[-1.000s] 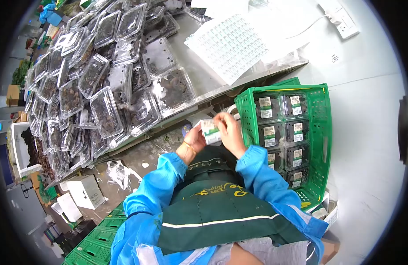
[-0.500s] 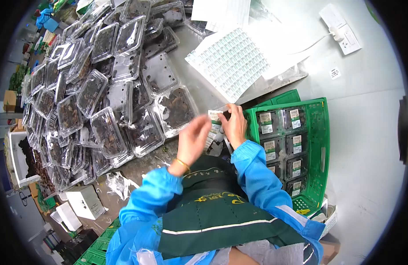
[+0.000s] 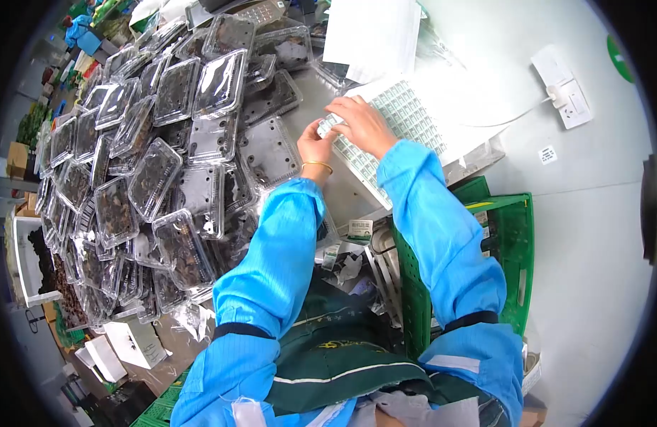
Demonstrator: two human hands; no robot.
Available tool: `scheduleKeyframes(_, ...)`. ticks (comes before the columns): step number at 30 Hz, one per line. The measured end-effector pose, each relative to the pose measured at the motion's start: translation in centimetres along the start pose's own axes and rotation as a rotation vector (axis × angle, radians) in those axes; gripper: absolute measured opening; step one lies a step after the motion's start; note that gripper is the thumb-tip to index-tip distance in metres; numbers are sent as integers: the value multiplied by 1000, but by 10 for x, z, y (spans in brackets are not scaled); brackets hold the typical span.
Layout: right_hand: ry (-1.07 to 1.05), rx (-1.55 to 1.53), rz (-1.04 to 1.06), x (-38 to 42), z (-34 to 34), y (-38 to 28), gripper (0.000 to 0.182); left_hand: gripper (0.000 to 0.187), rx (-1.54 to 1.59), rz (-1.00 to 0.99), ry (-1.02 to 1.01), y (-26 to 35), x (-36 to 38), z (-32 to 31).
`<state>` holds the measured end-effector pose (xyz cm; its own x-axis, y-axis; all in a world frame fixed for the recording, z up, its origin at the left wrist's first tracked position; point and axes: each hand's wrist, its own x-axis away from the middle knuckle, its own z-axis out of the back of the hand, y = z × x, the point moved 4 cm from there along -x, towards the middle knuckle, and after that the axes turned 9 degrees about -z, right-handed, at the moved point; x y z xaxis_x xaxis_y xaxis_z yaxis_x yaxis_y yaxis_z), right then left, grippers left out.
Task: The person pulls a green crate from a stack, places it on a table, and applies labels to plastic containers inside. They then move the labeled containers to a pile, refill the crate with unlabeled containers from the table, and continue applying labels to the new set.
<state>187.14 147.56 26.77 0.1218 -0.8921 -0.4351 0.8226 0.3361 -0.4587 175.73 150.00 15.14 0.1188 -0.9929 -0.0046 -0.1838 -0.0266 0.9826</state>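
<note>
Moved: both hands have left the green crate [image 3: 517, 235] and reached up to the label sheet [image 3: 406, 121].
Left hand [image 3: 315, 144]: fingertips pinching the sheet's near-left corner.
Right hand [image 3: 362, 124]: fingers curled, pressing the sheet.
Label sheet: white, gridded with small green-printed stickers, flat on the counter [image 3: 346, 192] beside piled clamshell boxes [image 3: 150, 156].

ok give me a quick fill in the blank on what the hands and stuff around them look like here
1. Both hands rest on the sheet of ____ on the table.
2. The left hand wears a ____ bracelet at the wrist.
3. The crate under the right arm is ____ in colour.
4. The clear plastic boxes are piled to the person's ____.

Missing words: labels; gold; green; left
</note>
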Motion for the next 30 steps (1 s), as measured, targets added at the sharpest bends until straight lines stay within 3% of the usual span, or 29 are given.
scheduleKeyframes(3, -172, 15, 64, -19, -19, 14, 22, 36, -219, -72, -63, 15, 1, -1)
scheduleKeyframes(6, -199, -6, 109, -22, -17, 17, 18, 36, -139, -101, -84, 18, 3, -2)
scheduleKeyframes(9, -157, 49, 171, -18, -10, 18, 13, 37, 29, -58, -119, 17, 3, -6)
scheduleKeyframes(11, -80, 60, 262, -11, -1, 18, 11, 37, -47, -58, -183, 13, -1, -8)
scheduleKeyframes(15, -8, 126, 68, 38, 48, 17, 11, 35, 40, -2, -254, 11, 4, -7)
scheduleKeyframes(17, 172, -331, -355, 81, 93, 23, 13, 31, 30, 15, -236, 17, 6, -9)
scheduleKeyframes(20, 443, -573, -778, 192, 147, 34, 15, 43, 35, 5, -246, 11, 6, -6)
scheduleKeyframes(22, 540, -577, -1005, 274, 154, 44, 22, 58, -69, -167, -279, 22, 11, -8)
scheduleKeyframes(23, 560, -642, -1080, 316, 142, 58, 23, 66, -45, -203, -294, 31, 14, -13)
scheduleKeyframes(25, 540, -542, -1153, 371, 116, 79, 25, 60, -170, -311, -374, 52, 22, -21)
scheduleKeyframes(30, 464, -377, -1164, 411, 78, 122, 31, 45, -154, -372, -455, 142, 65, -52)
